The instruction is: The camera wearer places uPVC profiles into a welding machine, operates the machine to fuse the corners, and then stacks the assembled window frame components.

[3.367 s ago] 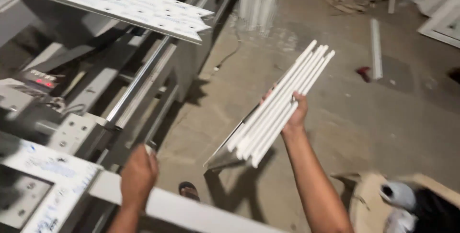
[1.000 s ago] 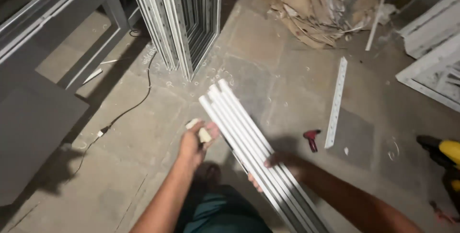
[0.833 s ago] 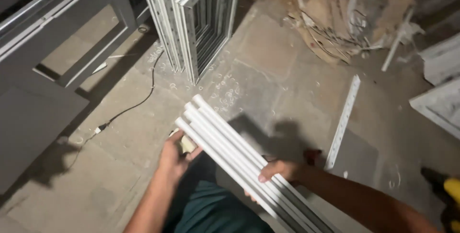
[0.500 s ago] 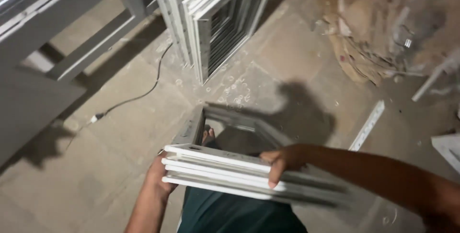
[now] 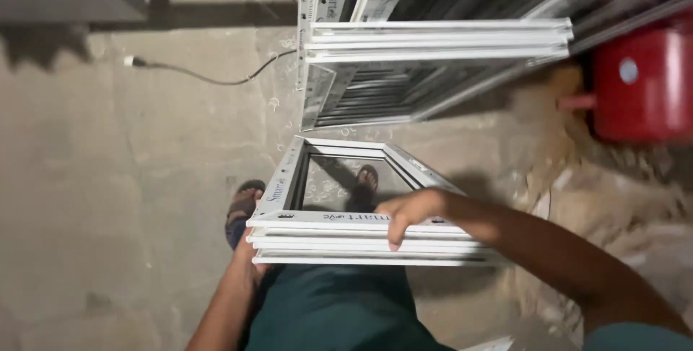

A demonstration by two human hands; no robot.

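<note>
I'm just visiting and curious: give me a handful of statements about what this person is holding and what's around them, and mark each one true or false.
1. Both hands grip a stack of white frames. True: the left hand holds the left end and the right hand lies over the top edge.
2. The floor is wooden planks. False: the floor is bare grey concrete.
3. A red container stands at the right. True.
4. The person is barefoot. False: a sandal shows on one foot.
5. A cable lies on the floor. True.
6. The white frames are held vertically. False: they lie roughly level.
</note>
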